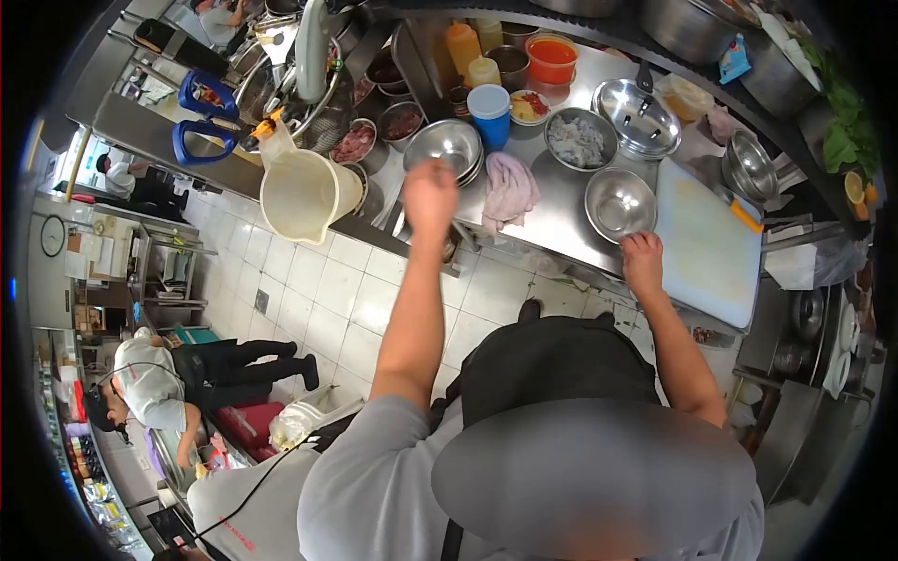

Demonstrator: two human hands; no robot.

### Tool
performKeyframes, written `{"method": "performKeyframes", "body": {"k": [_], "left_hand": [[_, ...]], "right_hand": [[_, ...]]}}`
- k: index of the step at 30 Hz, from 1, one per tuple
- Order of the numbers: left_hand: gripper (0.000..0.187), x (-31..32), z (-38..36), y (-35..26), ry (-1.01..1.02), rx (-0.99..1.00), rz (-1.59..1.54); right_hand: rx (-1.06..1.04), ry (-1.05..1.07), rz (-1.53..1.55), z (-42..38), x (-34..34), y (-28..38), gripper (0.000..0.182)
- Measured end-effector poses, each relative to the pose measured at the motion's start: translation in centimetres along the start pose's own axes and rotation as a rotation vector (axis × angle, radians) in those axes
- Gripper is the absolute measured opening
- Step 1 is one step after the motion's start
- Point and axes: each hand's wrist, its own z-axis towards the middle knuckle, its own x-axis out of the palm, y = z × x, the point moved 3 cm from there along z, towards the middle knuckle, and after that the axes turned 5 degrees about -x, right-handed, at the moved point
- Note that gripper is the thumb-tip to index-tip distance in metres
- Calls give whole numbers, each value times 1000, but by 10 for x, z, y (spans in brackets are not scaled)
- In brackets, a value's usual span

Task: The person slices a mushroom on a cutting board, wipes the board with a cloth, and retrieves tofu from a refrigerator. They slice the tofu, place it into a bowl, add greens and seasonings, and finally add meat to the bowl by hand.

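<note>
My left hand (431,198) is closed at the near edge of a stack of metal bowls (443,142). Its fingertips are partly hidden, so what they pinch cannot be made out. My right hand (643,264) has its fingers closed on the near rim of a single metal bowl (619,200), which rests on the steel counter beside a white cutting board (708,245). Between the two hands lies a crumpled pinkish cloth (510,191). Behind the single bowl stands another bowl of pale, translucent pieces (577,140).
A blue tub with a white lid (489,114), a red-orange container (551,60) and squeeze bottles (463,49) line the back. A cream pitcher (304,194) hangs over the left edge. An orange-handled knife (745,215) lies by the board. A co-worker (154,381) bends at the left.
</note>
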Motion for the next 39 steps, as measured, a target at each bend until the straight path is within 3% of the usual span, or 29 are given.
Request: {"method": "performKeyframes", "body": {"k": [2, 4, 6, 8, 17, 24, 39], "left_hand": [[27, -39, 32, 31, -214, -110, 76], [27, -34, 82, 99, -433, -248, 305], [30, -41, 88, 124, -150, -526, 498], [30, -39, 94, 145, 33, -629, 609], [30, -30, 120, 192, 114, -769, 611], [30, -24, 137, 202, 82, -804, 501], [30, -10, 129, 231, 18, -849, 279]], "right_hand": [[42, 10, -7, 0, -4, 4, 25], [69, 15, -23, 2, -26, 16, 34], [116, -13, 30, -7, -34, 11, 40], [162, -51, 68, -19, -44, 7, 43], [351, -101, 142, -105, -100, 15, 38], [536, -157, 133, -164, -97, 10, 35], [523, -143, 168, -160, -90, 2, 26]]}}
